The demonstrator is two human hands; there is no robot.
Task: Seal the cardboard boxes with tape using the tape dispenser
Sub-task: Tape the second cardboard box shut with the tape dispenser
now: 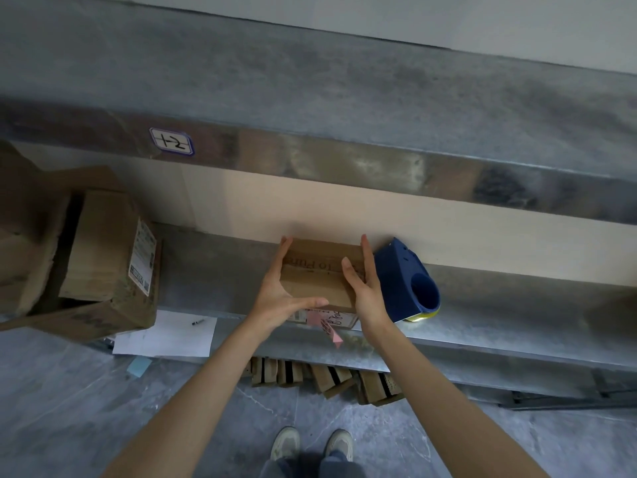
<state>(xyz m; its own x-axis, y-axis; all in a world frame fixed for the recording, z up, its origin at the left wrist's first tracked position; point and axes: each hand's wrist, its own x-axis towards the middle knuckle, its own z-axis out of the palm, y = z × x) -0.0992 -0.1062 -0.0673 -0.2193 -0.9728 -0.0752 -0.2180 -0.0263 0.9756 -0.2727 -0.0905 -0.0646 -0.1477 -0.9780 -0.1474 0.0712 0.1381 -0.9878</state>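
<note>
Two pale shoes (312, 445) and dark trouser legs stand at the bottom centre of the frame on a grey, marbled floor (69, 408). Two bare forearms reach up from there to a low metal shelf (224, 270) that crosses the middle of the frame. The small cardboard box (317, 288) sits on that shelf at the centre, near its front edge. The left hand (279, 288) lies against the box's left side, fingers straight and thumb stretched along the near top edge. The right hand (363, 288) lies flat against the right side with its thumb on top. Neither hand curls round anything. The blue tape dispenser (403, 281) stands on the shelf just beside the right hand, and only a yellow sliver of its roll shows beneath the shell. A larger cardboard box (103, 250) leans at the left of the shelf, with a white sheet of paper (165, 334) under its corner. A beige back panel (448, 229) rises behind, and above it a worn metal beam carries a handwritten tag (171, 141) at the upper left. Flattened cartons (324, 376) lie under the shelf. The small box's print is upside down and partly covered by the hands. Its pink slip (327, 326) and the labels are too small to read, and the leftmost cardboard runs off the frame.
</note>
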